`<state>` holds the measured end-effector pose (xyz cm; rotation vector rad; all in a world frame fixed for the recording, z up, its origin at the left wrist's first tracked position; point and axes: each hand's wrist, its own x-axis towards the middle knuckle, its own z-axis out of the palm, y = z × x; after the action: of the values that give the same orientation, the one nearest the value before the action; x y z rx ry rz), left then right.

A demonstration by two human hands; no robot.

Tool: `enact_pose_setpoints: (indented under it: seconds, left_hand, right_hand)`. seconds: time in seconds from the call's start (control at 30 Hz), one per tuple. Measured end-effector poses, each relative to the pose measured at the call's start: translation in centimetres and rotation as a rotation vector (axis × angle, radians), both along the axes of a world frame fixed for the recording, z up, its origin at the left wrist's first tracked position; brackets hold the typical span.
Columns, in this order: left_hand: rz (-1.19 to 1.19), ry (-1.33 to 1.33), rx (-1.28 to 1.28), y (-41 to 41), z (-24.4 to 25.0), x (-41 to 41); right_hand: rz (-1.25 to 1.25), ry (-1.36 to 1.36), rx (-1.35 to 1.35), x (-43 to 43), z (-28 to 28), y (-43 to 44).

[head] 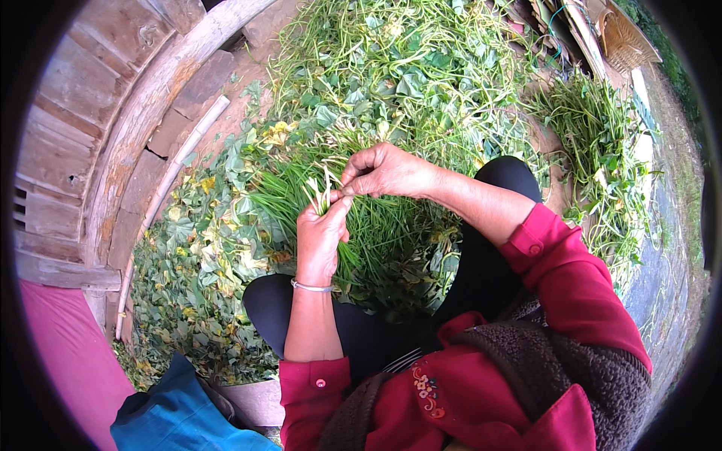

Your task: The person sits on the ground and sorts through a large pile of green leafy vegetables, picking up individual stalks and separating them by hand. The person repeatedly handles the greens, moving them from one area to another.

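Note:
My left hand is closed around a small bunch of thin green stalks with pale ends, which look like garlic chives. Those pale ends stick up above the thumb and point away from me. The fingertips of my right hand meet the left thumb and forefinger beside the bunch; whether a stalk is pinched between them is too small to tell. Below both hands lies a heap of long green chive-like leaves, its pale ends spread on the far side.
Broad leaves, some yellowed, cover the ground at left. Beyond my hands rises a large pile of green vines. Another vine bundle lies at right, near a woven basket. A pale pole runs along the wooden wall. Blue cloth is at lower left.

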<state>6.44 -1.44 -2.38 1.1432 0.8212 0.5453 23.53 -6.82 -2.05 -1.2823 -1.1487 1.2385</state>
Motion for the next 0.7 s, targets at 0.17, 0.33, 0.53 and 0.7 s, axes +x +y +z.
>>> enact_pose_setpoints:
  seconds: [0.17,0.33,0.53,0.7]
  left_hand:
    - [-0.018,0.009,-0.008,-0.2,0.7,0.0]
    - [-0.051,0.019,-0.019,-0.2,1.0,-0.2]
    - [-0.086,-0.059,-0.099,-0.1,1.2,-0.4]
    - [-0.159,-0.121,-0.150,0.0,1.3,-0.5]
  right_hand:
    - [-0.015,-0.021,-0.022,0.5,0.5,-0.2]
    - [-0.075,-0.082,-0.003,2.1,0.9,0.0]
    - [-0.666,-1.118,-0.047,10.8,-0.1,-1.8]
    - [-0.500,-0.935,0.010,9.3,1.3,-1.9]
